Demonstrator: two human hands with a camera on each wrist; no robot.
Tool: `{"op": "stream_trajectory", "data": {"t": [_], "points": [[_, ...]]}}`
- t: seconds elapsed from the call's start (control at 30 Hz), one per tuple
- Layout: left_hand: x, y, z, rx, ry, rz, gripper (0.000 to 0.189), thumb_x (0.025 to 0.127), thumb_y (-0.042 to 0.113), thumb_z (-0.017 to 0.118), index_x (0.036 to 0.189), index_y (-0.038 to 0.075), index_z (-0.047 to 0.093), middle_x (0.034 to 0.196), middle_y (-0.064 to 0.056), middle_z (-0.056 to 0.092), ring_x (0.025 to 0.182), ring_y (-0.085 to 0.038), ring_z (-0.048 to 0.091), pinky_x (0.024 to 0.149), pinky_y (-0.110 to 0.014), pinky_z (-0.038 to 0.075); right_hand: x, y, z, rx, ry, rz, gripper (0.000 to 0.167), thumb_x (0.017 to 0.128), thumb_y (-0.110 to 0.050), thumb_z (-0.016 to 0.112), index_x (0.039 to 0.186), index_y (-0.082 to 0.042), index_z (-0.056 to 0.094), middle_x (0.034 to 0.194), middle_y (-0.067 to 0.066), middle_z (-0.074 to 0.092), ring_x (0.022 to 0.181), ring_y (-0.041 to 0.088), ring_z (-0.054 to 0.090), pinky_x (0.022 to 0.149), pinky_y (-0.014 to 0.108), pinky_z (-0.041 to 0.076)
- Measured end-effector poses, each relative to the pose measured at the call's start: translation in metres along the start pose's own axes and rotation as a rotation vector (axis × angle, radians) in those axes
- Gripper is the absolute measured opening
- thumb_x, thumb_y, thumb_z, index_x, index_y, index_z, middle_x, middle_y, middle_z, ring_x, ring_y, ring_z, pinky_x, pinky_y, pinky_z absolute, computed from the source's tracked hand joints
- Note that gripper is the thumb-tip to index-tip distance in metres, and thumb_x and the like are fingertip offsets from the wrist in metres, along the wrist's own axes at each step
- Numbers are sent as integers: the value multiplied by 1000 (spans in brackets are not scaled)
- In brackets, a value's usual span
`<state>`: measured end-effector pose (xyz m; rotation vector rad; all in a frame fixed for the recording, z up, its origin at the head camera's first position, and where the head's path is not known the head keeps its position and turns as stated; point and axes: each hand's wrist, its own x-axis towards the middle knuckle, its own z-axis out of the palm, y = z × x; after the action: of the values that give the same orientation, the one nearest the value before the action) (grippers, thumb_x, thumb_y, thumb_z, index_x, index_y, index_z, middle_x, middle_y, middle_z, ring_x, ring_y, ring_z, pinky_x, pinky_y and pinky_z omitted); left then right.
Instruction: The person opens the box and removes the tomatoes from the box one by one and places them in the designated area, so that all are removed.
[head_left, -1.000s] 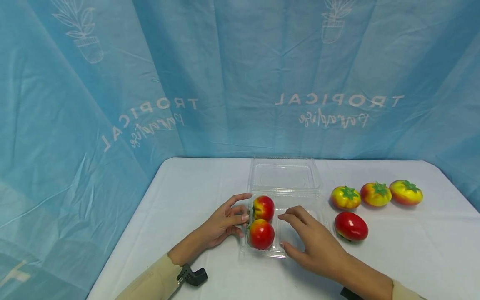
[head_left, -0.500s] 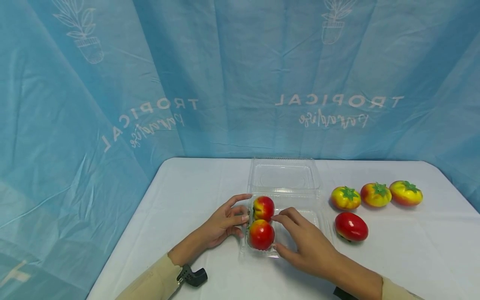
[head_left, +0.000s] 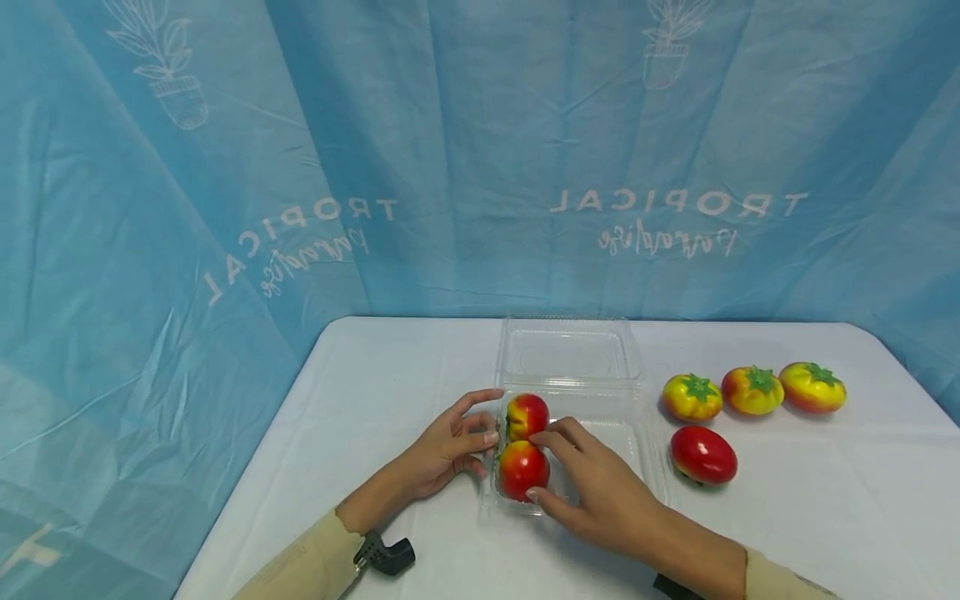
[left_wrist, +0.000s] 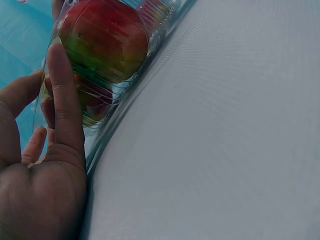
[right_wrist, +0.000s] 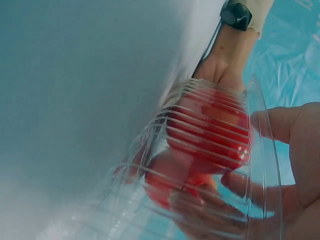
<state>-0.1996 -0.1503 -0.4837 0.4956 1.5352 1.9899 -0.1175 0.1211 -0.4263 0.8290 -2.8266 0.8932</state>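
Note:
A clear plastic clamshell container (head_left: 600, 492) lies with its lid (head_left: 566, 350) folded back. Two red-yellow toy tomatoes sit along its left side: a far one (head_left: 527, 417) and a near one (head_left: 523, 471). At the left edge, my left hand (head_left: 442, 450) holds the container's rim, thumb and fingers on either side of it. My right hand (head_left: 600, 492) reaches over the container's right part. Its thumb and fingers grip the near tomato from both sides. Through the ribbed wall in the right wrist view, the near tomato (right_wrist: 205, 135) shows between thumb and fingers.
Right of the container, three yellow-red toy tomatoes with green tops stand in a row, the leftmost (head_left: 691, 397) closest to it. A redder tomato (head_left: 703, 454) lies in front of them. A blue printed curtain (head_left: 465, 167) hangs behind the white table (head_left: 405, 358).
My right hand has moved left across the container, from the bare right part to the near tomato, with its fingers now around it. My left hand stays at the rim.

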Motion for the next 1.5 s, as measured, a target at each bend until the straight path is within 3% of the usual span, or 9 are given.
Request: {"op": "stream_trajectory", "data": {"t": [0.23, 0.53, 0.83, 1.3, 1.5], "points": [[-1, 1, 0, 7, -12, 22, 69, 106, 6, 65, 165, 16, 30, 109, -2, 59, 85, -10, 66, 70, -27, 65, 4, -4, 2, -21, -14, 13, 66, 87, -43, 88, 141, -20, 60, 134, -6, 60, 119, 11, 66, 96, 33, 62], [-1, 1, -1, -2, -2, 28, 70, 105, 6, 66, 164, 14, 31, 107, -4, 58, 82, -11, 65, 68, -27, 65, 8, -10, 6, -45, -31, 42, 66, 91, -49, 83, 142, -15, 60, 126, -2, 66, 103, 9, 69, 89, 33, 64], [0, 1, -1, -13, -13, 34, 70, 105, 4, 64, 165, 13, 29, 106, -4, 58, 79, -12, 64, 67, -28, 65, 12, -11, 6, 16, -83, 96, 70, 91, -50, 82, 146, -17, 57, 132, 2, 70, 113, 19, 71, 91, 40, 65], [0, 2, 0, -17, -15, 26, 69, 105, 3, 63, 165, 14, 30, 108, -4, 58, 80, -12, 65, 69, -28, 65, 8, -9, 7, 61, -16, 57, 67, 87, -45, 87, 142, -17, 61, 125, -5, 69, 100, 5, 66, 85, 22, 62], [0, 1, 1, -22, -10, 19, 70, 105, 3, 64, 165, 13, 30, 109, -4, 59, 80, -12, 66, 68, -28, 65, 5, -10, 4, 68, -11, 63, 67, 87, -44, 87, 143, -19, 62, 127, -5, 68, 104, 8, 68, 85, 25, 63]]}}
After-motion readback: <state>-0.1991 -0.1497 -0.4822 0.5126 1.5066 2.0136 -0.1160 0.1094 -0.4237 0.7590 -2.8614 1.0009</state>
